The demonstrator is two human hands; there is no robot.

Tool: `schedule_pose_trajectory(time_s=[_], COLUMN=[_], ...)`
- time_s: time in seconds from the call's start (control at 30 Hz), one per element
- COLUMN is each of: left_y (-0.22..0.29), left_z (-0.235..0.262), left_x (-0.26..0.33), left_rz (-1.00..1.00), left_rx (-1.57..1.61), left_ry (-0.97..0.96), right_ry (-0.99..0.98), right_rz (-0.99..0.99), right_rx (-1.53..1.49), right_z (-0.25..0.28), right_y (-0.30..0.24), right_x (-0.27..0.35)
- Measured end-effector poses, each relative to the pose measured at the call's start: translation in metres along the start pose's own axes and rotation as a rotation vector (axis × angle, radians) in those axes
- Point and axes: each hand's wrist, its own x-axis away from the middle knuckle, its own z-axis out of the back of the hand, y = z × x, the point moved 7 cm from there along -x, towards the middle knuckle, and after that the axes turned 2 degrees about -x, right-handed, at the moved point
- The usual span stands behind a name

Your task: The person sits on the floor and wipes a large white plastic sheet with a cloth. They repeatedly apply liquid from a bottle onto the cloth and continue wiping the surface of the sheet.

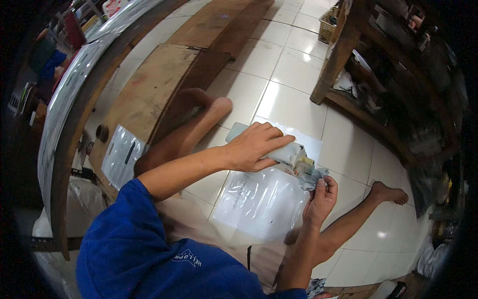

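My left hand (259, 147) is wrapped over a long, pale grey boxy object (290, 153), its fingers curled across the top. A yellowish, short cylindrical part (305, 161) sticks out at the object's right end. Pinched in the fingers of my right hand (321, 197) is a crumpled grey-blue rag (311, 179), which meets that end of the object. Beneath both hands a white sheet under shiny clear plastic (259, 199) lies on the tiled floor. My left palm and the object's underside are hidden.
A long wooden bench (144, 89) runs along the left, with a clear plastic packet (124, 157) at its near end. On the right stands a dark wooden shelf (343, 60) with cluttered contents. A wicker basket (327, 26) sits at the far end. My bare legs stretch out on both sides.
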Motion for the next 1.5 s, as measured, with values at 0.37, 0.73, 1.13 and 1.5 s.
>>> schedule_pose_trajectory(time_s=[0.37, 0.73, 1.13, 1.5], left_y=[0.076, 0.106, 0.116, 0.113], left_z=[0.061, 0.061, 0.056, 0.049], left_x=[-0.002, -0.043, -0.065, -0.068], left_rz=[-0.207, -0.393, -0.415, -0.415], left_rx=[-0.508, -0.765, -0.784, -0.749], left_ry=[-0.087, -0.268, -0.366, -0.393], right_ry=[-0.090, -0.067, -0.067, -0.075], right_rz=[-0.154, -0.237, -0.272, -0.281], right_rx=[-0.065, -0.310, -0.413, -0.468], right_z=[-0.049, -0.058, -0.052, -0.046], right_y=[0.003, 0.018, 0.014, 0.021], right_x=[0.040, 0.045, 0.041, 0.034])
